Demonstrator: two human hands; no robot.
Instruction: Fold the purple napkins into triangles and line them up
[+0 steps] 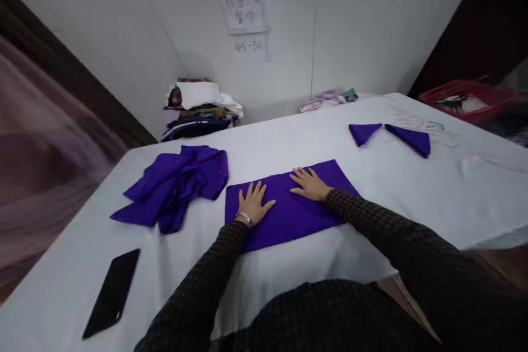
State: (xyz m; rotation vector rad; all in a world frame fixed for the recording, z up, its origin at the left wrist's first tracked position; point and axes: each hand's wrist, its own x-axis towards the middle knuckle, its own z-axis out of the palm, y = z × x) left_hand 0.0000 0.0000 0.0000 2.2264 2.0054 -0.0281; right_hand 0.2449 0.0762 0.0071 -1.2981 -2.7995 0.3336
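A purple cloth (289, 214), folded into a flat rectangle, lies on the white table (313, 137) in front of me. My left hand (252, 203) rests flat on its left part, fingers spread, with a bracelet at the wrist. My right hand (308, 183) lies flat on its upper middle, fingers stretched out. Neither hand grips anything.
A crumpled heap of purple cloths (175, 184) lies left of the folded one. Two purple cloths folded into triangles (391, 135) sit at the far right. A black phone (112, 291) lies near the front left edge. Stacked fabrics (200, 107) and a red basket (466, 100) stand beyond.
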